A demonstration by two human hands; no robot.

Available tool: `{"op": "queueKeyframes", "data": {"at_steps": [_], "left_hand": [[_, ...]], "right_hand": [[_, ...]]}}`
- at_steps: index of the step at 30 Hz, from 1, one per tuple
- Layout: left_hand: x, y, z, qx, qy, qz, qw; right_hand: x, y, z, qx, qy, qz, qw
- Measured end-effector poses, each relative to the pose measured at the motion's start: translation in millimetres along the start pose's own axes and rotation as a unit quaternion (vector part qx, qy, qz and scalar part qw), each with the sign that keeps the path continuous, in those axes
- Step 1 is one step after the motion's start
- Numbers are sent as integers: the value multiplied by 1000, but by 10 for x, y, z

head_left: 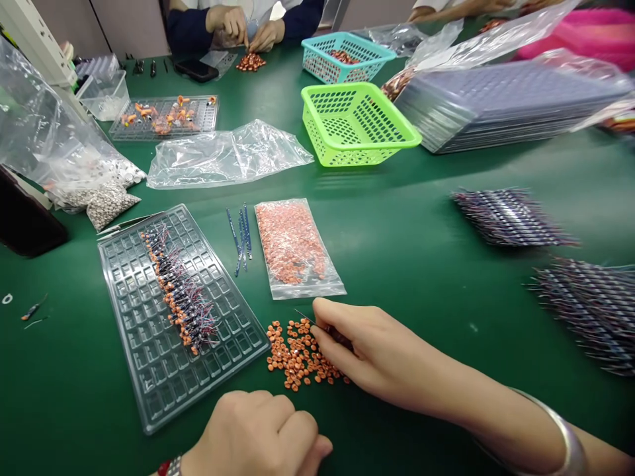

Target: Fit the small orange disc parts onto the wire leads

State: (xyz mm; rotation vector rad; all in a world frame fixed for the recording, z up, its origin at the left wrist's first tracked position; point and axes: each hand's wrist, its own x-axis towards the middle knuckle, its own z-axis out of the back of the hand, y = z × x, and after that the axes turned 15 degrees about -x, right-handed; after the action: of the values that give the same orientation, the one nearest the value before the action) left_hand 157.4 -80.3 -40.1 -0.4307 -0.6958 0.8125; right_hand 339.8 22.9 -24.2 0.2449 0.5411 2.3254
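The left hand [255,433], grip hidden, curls before orange caps [296,357]; beside them the right hand [364,340] pinches a thin tool [304,317], likely picking, next needing steady aim.

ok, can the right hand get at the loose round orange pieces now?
Probably yes: the right hand is at the right edge of the loose orange pieces; most lie uncovered.

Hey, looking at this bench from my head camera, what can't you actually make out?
All in the head view:
Left hand: knuckles face the camera, hiding the palm and anything in it.
Thin tool: partly hidden by the right hand.
Dark object: cut off by the left edge.
Pink object: blurred, cut off by the right edge.
Nearer wire bundle: too blurred to count strands.
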Motion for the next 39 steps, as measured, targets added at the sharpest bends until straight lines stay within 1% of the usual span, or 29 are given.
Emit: {"op": "queueKeyframes", "data": {"at_steps": [3,6,9,11,13,16,20,26,30,32,35,37,39], "left_hand": [[-7,-18,54,-48,5,19,999],[9,-40,147,-130,-14,78,988],[39,-64,236,-202,-48,168,964],[47,-78,266,-229,-64,217,947],[40,-90,269,-249,-69,246,934],[22,-100,250,-268,-59,252,928],[29,-94,238,-256,-57,233,936],[44,-85,256,-222,-57,203,952],[34,-82,267,-221,-56,202,952],[29,-78,269,-239,-56,220,944],[27,-69,274,-285,-61,264,919],[30,-66,280,-318,-67,285,902],[32,-69,286,-357,-72,301,881]], "right_hand": [[9,-28,2,18,2,-15,1000],[-2,-34,64,121,17,-59,991],[-54,67,150,271,31,-104,957],[-96,185,185,348,37,-102,931],[-130,300,193,398,48,-81,913],[-153,392,162,415,74,-60,905],[-157,377,99,394,100,-56,912],[-154,329,56,382,96,-44,918],[-153,321,46,398,95,-38,912],[-151,322,44,402,98,-43,909],[-141,328,40,421,108,-54,899],[-128,327,39,452,118,-61,882],[-119,315,38,491,136,-64,858]]}}
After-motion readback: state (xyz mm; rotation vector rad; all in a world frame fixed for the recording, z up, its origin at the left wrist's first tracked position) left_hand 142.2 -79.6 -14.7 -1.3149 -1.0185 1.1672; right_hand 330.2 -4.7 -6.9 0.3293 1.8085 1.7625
